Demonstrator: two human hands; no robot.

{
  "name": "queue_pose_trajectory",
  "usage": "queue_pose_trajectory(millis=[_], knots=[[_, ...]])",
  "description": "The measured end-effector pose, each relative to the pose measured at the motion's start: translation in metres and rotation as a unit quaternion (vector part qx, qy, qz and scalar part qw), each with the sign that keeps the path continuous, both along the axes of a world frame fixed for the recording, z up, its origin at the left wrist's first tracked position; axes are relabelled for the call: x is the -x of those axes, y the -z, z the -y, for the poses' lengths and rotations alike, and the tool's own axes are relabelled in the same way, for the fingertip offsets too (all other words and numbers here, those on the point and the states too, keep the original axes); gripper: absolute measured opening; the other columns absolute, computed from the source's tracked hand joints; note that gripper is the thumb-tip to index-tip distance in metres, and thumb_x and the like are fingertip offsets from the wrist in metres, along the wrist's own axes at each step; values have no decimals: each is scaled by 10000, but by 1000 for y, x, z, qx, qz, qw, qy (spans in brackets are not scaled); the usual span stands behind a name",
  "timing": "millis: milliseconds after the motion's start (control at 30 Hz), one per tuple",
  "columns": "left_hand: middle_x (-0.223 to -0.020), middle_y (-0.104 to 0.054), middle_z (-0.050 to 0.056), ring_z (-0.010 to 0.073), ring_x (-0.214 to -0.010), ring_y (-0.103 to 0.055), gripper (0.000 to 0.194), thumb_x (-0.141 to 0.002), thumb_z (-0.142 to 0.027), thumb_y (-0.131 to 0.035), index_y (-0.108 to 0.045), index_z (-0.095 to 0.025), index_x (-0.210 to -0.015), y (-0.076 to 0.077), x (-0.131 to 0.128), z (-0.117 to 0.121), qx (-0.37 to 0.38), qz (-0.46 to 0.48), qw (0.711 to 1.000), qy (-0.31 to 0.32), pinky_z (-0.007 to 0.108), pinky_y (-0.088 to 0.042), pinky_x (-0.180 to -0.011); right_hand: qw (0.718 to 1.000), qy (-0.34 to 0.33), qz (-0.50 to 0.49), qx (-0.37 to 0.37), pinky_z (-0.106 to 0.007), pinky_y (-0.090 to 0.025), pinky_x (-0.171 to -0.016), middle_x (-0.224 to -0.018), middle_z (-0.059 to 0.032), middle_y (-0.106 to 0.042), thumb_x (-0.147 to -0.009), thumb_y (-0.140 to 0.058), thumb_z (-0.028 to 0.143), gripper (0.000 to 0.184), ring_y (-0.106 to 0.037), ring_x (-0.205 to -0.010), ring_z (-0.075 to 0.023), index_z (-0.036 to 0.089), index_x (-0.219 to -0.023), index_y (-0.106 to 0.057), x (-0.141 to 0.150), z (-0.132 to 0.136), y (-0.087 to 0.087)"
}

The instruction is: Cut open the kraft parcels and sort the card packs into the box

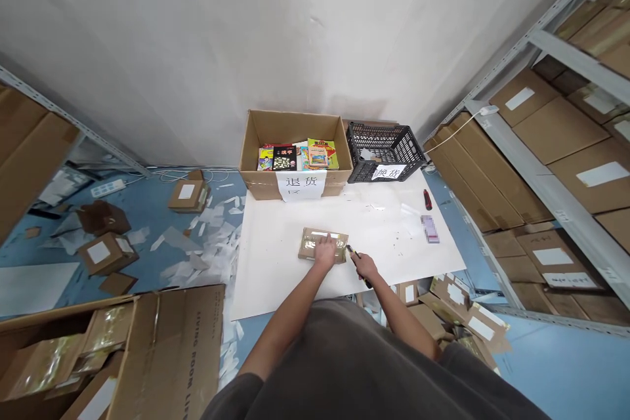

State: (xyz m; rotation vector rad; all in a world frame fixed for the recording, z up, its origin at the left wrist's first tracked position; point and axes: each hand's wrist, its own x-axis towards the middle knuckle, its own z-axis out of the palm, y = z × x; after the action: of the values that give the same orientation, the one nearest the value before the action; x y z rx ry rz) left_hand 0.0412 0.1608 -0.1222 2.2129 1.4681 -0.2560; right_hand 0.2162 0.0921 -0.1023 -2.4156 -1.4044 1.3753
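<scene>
A small flat cardboard parcel (315,242) wrapped in shiny tape lies near the middle of a white table (275,275). My left hand (325,252) rests flat on the parcel's right half, fingers stretched out. My right hand (364,267) is closed round a utility knife (352,253) with a yellow and black handle. The knife's tip points at the parcel's right edge.
An open carton (256,144) of colourful books and a black plastic crate (413,147) stand at the table's far edge, each with a paper label. A red tool (428,199) and a small purple item (430,228) lie at right. Boxes and paper scraps litter the blue floor; shelves flank both sides.
</scene>
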Motion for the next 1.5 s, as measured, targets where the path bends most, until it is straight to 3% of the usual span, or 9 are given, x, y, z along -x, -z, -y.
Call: queue_pose_trajectory(millis=[233, 400, 600, 833, 1000, 1267, 1333, 1433, 1500], knots=[[-1649, -368, 149, 366, -1492, -364, 855, -707, -358, -876, -499, -257, -1468, 0, 13, 4, 0, 14, 1000, 22, 465, -343, -1173, 998, -40, 3, 39, -231, -430, -579, -519, 35, -590, -1025, -367, 665, 550, -605, -414, -139, 191, -921, -626, 8, 18, 2], [-1555, -514, 113, 327, -1516, -323, 549, -935, -483, -617, -557, -259, -1433, 2, 25, -12, -41, 69, 997, -9, 469, -317, -1193, 999, 29, 13, 15, -233, -433, -572, -527, 29, -588, -1045, -300, 646, 558, -620, -439, -150, 193, -930, -605, -3, 37, -3], [-1713, -240, 78, 377, -1596, -25, 897, -816, -546, -741, -357, -320, -1595, 19, 37, -36, -28, 35, 999, -11, 580, -60, -1271, 998, 50, 32, 6, -247, -450, -644, -657, -1, -658, -1040, -249, 685, 609, -634, -519, -155, 206, -1008, -623, -5, 31, -15], [-1686, -317, 38, 355, -1594, -98, 711, -881, -532, -683, -459, -376, -1537, 24, 52, -29, -71, 99, 992, 22, 577, -104, -1281, 993, -59, 82, -57, -264, -415, -799, -1021, -63, -743, -1075, -359, 529, 395, -680, -974, -225, 264, -1073, -653, 0, 27, -14], [-1647, -396, 35, 342, -1576, -194, 648, -930, -500, -627, -453, -384, -1544, 18, 50, -25, -84, 98, 992, 14, 574, -106, -1286, 988, -94, 93, -79, -263, -404, -825, -1168, -79, -703, -1020, -525, 512, 321, -653, -1032, -222, 249, -1185, -605, -4, 26, -11], [-1608, -458, 51, 336, -1558, -244, 597, -973, -507, -554, -458, -364, -1545, 16, 46, -20, -104, 84, 991, 8, 571, -94, -1288, 977, -112, 161, -83, -325, -430, -830, -1193, -133, -659, -1041, -474, 519, 350, -680, -994, -269, 234, -1236, -529, 23, 11, 2], [-1601, -469, 37, 333, -1560, -242, 596, -966, -501, -572, -460, -381, -1539, 15, 45, -20, -107, 74, 991, -6, 574, -100, -1286, 978, -51, 191, -64, -345, -442, -819, -1201, -167, -652, -1059, -420, 504, 364, -691, -983, -285, 216, -1263, -507, 2, 14, 1], [-1594, -480, 20, 332, -1564, -231, 610, -947, -489, -612, -460, -408, -1532, 15, 44, -20, -102, 64, 993, -19, 584, -112, -1282, 966, 79, 245, -28, -352, -451, -790, -1174, -208, -664, -1076, -349, 464, 373, -702, -965, -295, 180, -1279, -480, -64, 21, -9], [-1603, -467, 27, 337, -1566, -225, 617, -942, -497, -617, -467, -392, -1531, 15, 44, -20, -103, 67, 992, -13, 582, -102, -1284, 963, 78, 250, -64, -340, -447, -802, -1128, -184, -692, -1061, -399, 472, 351, -695, -1002, -295, 188, -1248, -488, -104, 26, -14]])
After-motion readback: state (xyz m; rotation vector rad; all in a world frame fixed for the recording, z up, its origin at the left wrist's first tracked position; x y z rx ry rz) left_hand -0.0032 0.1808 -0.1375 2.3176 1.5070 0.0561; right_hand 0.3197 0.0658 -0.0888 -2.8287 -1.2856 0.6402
